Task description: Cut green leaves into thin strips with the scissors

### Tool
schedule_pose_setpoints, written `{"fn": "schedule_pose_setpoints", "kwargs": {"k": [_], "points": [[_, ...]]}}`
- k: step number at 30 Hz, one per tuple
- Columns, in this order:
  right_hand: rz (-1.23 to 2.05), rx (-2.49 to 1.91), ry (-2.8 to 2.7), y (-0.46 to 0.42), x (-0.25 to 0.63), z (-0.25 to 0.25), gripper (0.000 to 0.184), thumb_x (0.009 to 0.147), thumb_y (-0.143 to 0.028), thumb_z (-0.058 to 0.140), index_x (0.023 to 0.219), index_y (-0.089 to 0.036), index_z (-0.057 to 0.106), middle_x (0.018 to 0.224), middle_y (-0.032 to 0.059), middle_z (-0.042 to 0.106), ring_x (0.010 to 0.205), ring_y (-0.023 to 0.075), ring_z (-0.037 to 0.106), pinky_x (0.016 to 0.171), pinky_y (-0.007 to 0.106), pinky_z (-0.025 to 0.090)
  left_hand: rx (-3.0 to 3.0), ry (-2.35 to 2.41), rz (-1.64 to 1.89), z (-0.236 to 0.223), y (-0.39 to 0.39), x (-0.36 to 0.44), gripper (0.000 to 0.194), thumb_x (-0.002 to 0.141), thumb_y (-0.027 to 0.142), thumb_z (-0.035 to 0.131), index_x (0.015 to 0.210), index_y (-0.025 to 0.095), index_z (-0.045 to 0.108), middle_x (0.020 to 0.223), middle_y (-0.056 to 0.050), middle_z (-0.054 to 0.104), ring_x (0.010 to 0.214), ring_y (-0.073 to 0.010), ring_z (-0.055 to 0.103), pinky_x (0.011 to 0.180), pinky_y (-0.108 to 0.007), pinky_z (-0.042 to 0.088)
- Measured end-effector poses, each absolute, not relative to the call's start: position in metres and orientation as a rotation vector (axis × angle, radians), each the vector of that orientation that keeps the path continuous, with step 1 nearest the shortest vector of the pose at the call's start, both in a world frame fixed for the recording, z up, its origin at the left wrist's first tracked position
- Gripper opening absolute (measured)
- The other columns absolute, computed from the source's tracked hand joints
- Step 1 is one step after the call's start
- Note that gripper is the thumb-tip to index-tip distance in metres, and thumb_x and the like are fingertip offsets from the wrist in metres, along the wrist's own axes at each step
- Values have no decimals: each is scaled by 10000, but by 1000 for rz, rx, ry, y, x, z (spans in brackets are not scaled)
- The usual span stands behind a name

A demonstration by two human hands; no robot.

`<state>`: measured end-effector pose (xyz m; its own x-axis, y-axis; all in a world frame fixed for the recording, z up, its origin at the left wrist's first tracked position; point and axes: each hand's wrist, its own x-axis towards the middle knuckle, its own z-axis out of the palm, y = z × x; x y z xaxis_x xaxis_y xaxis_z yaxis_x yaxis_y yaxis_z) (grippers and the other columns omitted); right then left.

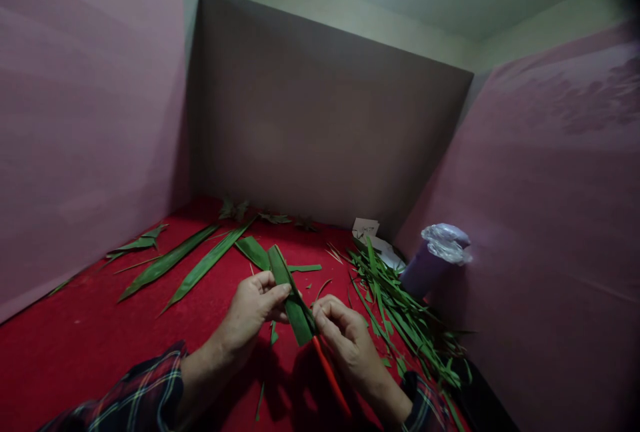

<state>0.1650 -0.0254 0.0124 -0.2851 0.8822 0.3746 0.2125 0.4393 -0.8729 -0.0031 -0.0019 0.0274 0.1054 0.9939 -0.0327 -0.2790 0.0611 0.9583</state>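
A wide green leaf piece (287, 289), trimmed straight at its lower end, is held up at a tilt in front of me. My left hand (253, 309) grips its left side, thumb across the face. My right hand (345, 335) is closed in a pinch at the leaf's lower right edge. An orange-red long thing (331, 377) runs down from the leaf's lower end beside my right hand; its kind is unclear. Behind the held piece lie another broad leaf piece (253, 252) and a short strip (306, 268).
Two long leaves (170, 264) (213, 269) lie left on the red cloth (90, 345). A heap of narrow green strips (405, 315) is at right, near a purple container (427, 269) with clear plastic on top. A white card (366, 227) stands behind. Pink walls flank both sides.
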Motion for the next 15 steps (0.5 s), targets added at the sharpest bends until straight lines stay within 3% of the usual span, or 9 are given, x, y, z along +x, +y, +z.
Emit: {"fn": "schedule_pose_setpoints", "kwargs": {"k": [8, 15], "points": [[880, -911, -1700, -27, 165, 15, 169, 809, -193, 549, 645, -167, 576, 832, 46, 539, 806, 172, 526, 738, 282, 410, 1018, 959, 1226, 29, -3, -3, 221, 613, 304, 672, 675, 121, 565, 635, -53, 668, 536, -155, 624, 493, -244, 493], [874, -981, -1833, -30, 179, 27, 144, 793, -118, 503, 736, -172, 623, 798, 24, 545, 781, 160, 531, 711, 272, 408, 1012, 983, 1225, 28, -1, -3, 224, 597, 306, 679, 657, 119, 571, 602, -41, 659, 516, -141, 610, 476, -225, 483]]}}
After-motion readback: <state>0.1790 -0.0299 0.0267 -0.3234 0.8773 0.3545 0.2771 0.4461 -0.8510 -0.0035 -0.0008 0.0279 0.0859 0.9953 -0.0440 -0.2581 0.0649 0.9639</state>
